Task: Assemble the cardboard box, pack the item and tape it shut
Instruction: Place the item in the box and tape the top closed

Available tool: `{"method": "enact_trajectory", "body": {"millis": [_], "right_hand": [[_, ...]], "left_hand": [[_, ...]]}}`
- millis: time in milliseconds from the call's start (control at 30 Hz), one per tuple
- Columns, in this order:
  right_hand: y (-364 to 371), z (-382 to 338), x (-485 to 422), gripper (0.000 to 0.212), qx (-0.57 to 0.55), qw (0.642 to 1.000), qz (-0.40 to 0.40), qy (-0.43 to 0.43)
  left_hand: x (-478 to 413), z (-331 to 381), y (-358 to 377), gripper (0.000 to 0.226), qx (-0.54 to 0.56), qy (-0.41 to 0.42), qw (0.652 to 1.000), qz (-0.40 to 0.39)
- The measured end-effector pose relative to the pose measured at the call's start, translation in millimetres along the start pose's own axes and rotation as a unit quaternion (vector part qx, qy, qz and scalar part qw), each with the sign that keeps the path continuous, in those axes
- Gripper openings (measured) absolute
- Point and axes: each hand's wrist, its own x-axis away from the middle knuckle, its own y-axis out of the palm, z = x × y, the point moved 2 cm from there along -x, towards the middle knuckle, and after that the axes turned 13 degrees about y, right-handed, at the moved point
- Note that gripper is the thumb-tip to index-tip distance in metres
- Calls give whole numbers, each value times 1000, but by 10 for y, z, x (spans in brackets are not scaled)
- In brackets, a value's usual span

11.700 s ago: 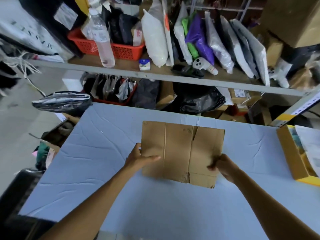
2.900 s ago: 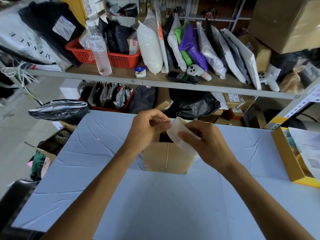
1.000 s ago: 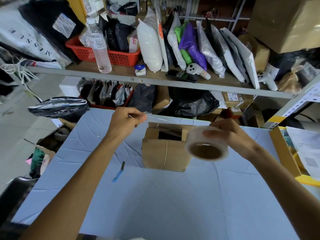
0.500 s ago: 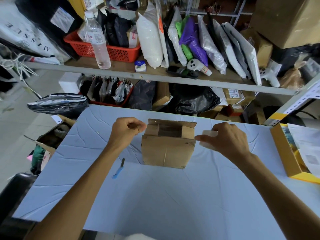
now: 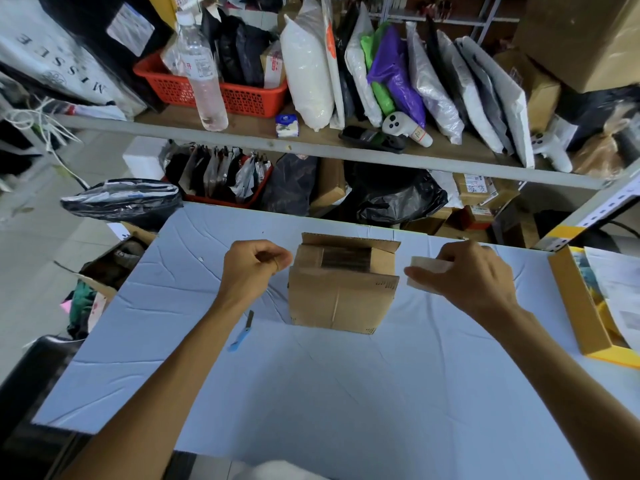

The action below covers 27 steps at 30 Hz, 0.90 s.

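A small brown cardboard box [image 5: 341, 299] stands on the pale blue table [image 5: 311, 393], its top flaps partly folded with a dark gap between them. My left hand [image 5: 254, 266] is just left of the box's top and pinches the free end of the clear tape. My right hand [image 5: 465, 273] is just right of the box and grips the roll of clear tape [image 5: 427, 271]. The strip lies stretched across the box top between the two hands, barely visible.
A blue box cutter [image 5: 240, 332] lies on the table left of the box. A yellow tray [image 5: 578, 306] with papers sits at the right edge. Behind the table stands a shelf [image 5: 311, 147] with a water bottle, a red basket and several parcels.
Both hands have come down from above the box to its sides, bringing the stretched tape onto the top flaps. The box has not moved.
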Motion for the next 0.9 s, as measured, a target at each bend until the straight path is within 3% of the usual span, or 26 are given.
{"method": "enact_trajectory", "body": {"millis": [167,500,667,767,900], "right_hand": [[226,86,-82,63,65,997,23,30],[501,68,-141,66,65,997,7,28],[586,36,-152,68,81,996,14,33],[587,37,-181,69,88,995,16,35],[597,36,-210,69,91,995,15,35]], "left_hand": [[58,-106,45,9,-14,-10,1000,18],[118,-232,51,9,5,29,1000,8],[125,-291,79,21,-10,48,998,35],[122,-336,103,45,-9,37,998,40],[109,-410,168,26,-29,48,998,40]]}}
